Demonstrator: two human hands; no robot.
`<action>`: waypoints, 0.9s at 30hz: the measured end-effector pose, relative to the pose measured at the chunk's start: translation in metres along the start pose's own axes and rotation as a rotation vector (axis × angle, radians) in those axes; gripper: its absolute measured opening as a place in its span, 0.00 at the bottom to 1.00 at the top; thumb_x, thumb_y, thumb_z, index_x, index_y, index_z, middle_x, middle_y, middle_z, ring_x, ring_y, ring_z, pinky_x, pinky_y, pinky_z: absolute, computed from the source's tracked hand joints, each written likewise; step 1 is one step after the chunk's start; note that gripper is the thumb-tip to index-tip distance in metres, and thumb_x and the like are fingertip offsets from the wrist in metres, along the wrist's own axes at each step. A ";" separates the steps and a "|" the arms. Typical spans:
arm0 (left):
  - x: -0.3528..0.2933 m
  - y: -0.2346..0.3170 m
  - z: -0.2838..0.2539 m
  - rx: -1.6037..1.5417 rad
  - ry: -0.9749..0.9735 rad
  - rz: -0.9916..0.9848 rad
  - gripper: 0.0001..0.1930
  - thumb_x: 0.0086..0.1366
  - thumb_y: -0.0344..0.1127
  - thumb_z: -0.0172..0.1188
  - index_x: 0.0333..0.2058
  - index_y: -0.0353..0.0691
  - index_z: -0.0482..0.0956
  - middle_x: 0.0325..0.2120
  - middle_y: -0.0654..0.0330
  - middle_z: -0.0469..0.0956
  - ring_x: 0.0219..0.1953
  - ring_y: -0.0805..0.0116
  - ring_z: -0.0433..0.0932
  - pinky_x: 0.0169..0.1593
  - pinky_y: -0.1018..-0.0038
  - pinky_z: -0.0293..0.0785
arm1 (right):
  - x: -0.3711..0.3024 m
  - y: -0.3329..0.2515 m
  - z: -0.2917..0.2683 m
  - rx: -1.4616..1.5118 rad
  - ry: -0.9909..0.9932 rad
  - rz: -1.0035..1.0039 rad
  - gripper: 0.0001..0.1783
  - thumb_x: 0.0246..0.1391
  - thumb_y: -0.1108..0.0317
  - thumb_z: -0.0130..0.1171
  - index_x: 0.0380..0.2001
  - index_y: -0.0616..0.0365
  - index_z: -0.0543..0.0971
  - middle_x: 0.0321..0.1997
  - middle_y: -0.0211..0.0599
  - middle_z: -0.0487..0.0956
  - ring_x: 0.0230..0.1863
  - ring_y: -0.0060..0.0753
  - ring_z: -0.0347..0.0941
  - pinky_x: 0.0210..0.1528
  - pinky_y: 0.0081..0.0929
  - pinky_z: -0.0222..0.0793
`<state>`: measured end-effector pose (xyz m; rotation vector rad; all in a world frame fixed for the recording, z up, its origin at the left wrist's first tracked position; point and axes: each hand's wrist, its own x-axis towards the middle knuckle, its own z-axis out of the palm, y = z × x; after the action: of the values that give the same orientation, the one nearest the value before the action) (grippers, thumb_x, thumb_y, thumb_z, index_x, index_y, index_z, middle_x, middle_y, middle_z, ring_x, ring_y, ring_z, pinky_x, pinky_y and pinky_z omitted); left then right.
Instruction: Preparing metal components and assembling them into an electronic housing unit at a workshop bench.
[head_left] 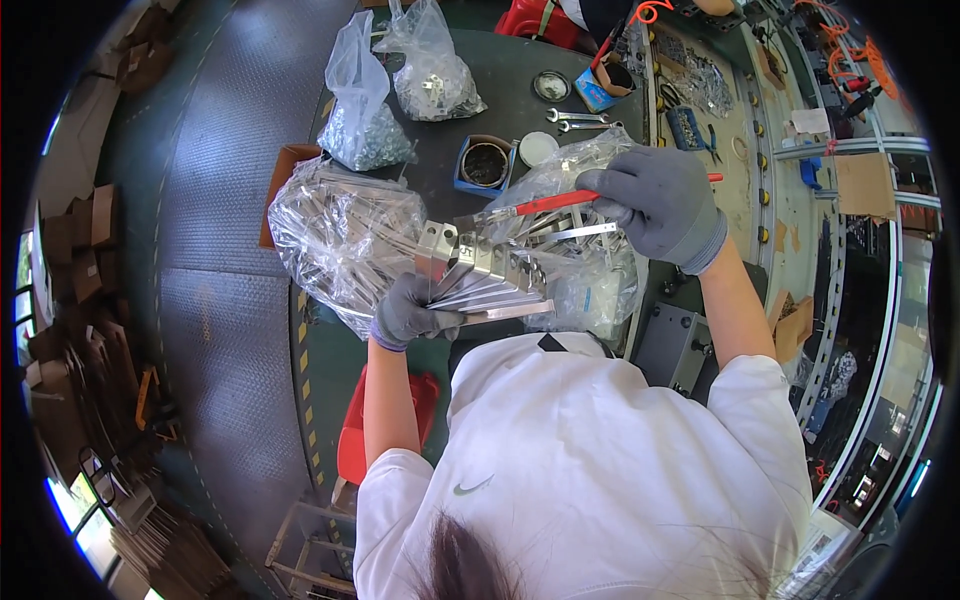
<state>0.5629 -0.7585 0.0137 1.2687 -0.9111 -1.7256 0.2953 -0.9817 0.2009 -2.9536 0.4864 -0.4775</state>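
Note:
My left hand (pixel 408 312), in a grey glove, is closed round a fanned bunch of flat metal strips (pixel 490 285) with holes near their ends. Above them my right hand (pixel 655 200), gloved the same way, grips a slim brush with a red handle (pixel 556 202). The brush's tip points left, close over the upper ends of the strips; whether it touches them I cannot tell. Under and behind the right hand lies a clear plastic bag (pixel 590 290) with more metal strips. Left of my left hand sits another clear bag (pixel 345 235) full of long metal parts.
Beyond the hands, a tin of dark paste (pixel 484 164) stands in a blue box. Near it are a white lid (pixel 538 150), an open round tin (pixel 551 86) and two wrenches (pixel 580 120). Bags of small metal parts (pixel 365 135) (pixel 435 85) stand farther back. A conveyor runs along the right.

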 end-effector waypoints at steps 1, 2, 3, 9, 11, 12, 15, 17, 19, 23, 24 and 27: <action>0.000 0.000 0.001 -0.002 0.002 -0.001 0.04 0.51 0.27 0.71 0.26 0.35 0.86 0.17 0.64 0.81 0.14 0.81 0.71 0.19 0.81 0.63 | -0.001 0.001 0.002 0.002 -0.001 -0.001 0.14 0.54 0.54 0.61 0.38 0.48 0.86 0.26 0.32 0.78 0.26 0.40 0.76 0.25 0.35 0.69; 0.001 0.000 0.002 -0.022 -0.008 0.009 0.04 0.51 0.27 0.71 0.27 0.35 0.86 0.17 0.64 0.81 0.14 0.81 0.71 0.19 0.81 0.63 | -0.001 0.002 0.005 0.022 -0.003 0.004 0.14 0.54 0.54 0.62 0.38 0.47 0.86 0.26 0.32 0.79 0.27 0.40 0.76 0.26 0.35 0.69; 0.001 0.001 0.002 -0.042 -0.020 0.020 0.05 0.51 0.27 0.71 0.27 0.35 0.86 0.17 0.64 0.81 0.14 0.81 0.71 0.19 0.81 0.63 | -0.002 0.003 0.006 0.040 -0.004 0.012 0.14 0.53 0.54 0.62 0.38 0.47 0.86 0.26 0.32 0.79 0.27 0.40 0.76 0.26 0.35 0.69; 0.001 0.008 0.003 0.031 -0.010 0.019 0.06 0.50 0.27 0.72 0.28 0.35 0.87 0.17 0.64 0.81 0.14 0.82 0.71 0.19 0.82 0.63 | 0.001 0.010 0.006 -0.027 -0.072 -0.023 0.13 0.53 0.54 0.63 0.38 0.47 0.85 0.27 0.32 0.79 0.28 0.40 0.77 0.27 0.35 0.70; 0.000 0.003 0.001 0.003 -0.031 0.035 0.06 0.50 0.27 0.72 0.29 0.35 0.87 0.17 0.64 0.81 0.14 0.82 0.70 0.19 0.82 0.63 | 0.001 0.010 0.006 -0.032 -0.047 -0.008 0.12 0.47 0.61 0.63 0.37 0.46 0.85 0.28 0.30 0.80 0.29 0.39 0.77 0.29 0.36 0.71; -0.001 -0.001 0.000 -0.024 -0.052 0.053 0.06 0.50 0.27 0.72 0.29 0.35 0.87 0.17 0.64 0.81 0.14 0.82 0.70 0.19 0.81 0.62 | 0.002 0.010 0.005 -0.039 -0.022 0.006 0.13 0.42 0.68 0.63 0.35 0.45 0.85 0.29 0.28 0.80 0.31 0.39 0.78 0.31 0.36 0.73; 0.003 -0.007 -0.002 -0.002 -0.036 0.055 0.06 0.50 0.28 0.72 0.29 0.35 0.87 0.16 0.64 0.81 0.13 0.82 0.70 0.18 0.81 0.62 | 0.004 0.007 0.003 -0.025 0.000 0.032 0.13 0.42 0.67 0.63 0.35 0.44 0.85 0.28 0.28 0.80 0.31 0.39 0.78 0.30 0.35 0.73; 0.006 -0.010 -0.004 0.004 -0.048 0.049 0.07 0.50 0.28 0.72 0.30 0.35 0.88 0.16 0.64 0.81 0.13 0.82 0.69 0.18 0.82 0.62 | 0.008 0.004 0.007 0.005 -0.029 0.006 0.12 0.46 0.64 0.63 0.36 0.46 0.85 0.28 0.29 0.80 0.30 0.39 0.77 0.29 0.35 0.71; 0.007 -0.009 -0.003 0.007 -0.056 0.040 0.07 0.50 0.28 0.72 0.30 0.35 0.88 0.16 0.64 0.81 0.13 0.82 0.69 0.18 0.82 0.61 | 0.008 0.004 0.011 0.042 -0.061 -0.024 0.12 0.49 0.61 0.64 0.38 0.47 0.85 0.27 0.31 0.80 0.29 0.39 0.77 0.27 0.35 0.70; 0.006 -0.011 -0.004 -0.027 -0.052 0.041 0.07 0.51 0.28 0.71 0.31 0.36 0.88 0.16 0.65 0.81 0.13 0.83 0.69 0.18 0.82 0.61 | 0.009 0.016 0.016 -0.008 -0.114 -0.006 0.12 0.50 0.63 0.62 0.38 0.48 0.85 0.29 0.32 0.79 0.29 0.40 0.77 0.28 0.36 0.71; 0.007 -0.013 -0.005 -0.049 -0.054 0.044 0.08 0.51 0.28 0.71 0.32 0.36 0.88 0.16 0.65 0.81 0.13 0.83 0.69 0.18 0.82 0.61 | 0.008 0.021 0.016 -0.050 -0.124 0.019 0.12 0.51 0.63 0.61 0.40 0.49 0.84 0.30 0.33 0.80 0.30 0.40 0.77 0.29 0.37 0.71; 0.006 -0.012 -0.007 -0.076 -0.020 0.035 0.07 0.52 0.28 0.71 0.31 0.37 0.88 0.16 0.65 0.81 0.14 0.83 0.69 0.18 0.82 0.61 | 0.003 0.030 0.033 -0.034 -0.054 0.087 0.11 0.58 0.57 0.56 0.41 0.42 0.83 0.33 0.30 0.80 0.33 0.39 0.78 0.33 0.37 0.72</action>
<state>0.5661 -0.7598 -0.0013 1.1818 -0.8662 -1.7319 0.3001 -1.0096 0.1663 -2.9538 0.6204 -0.3826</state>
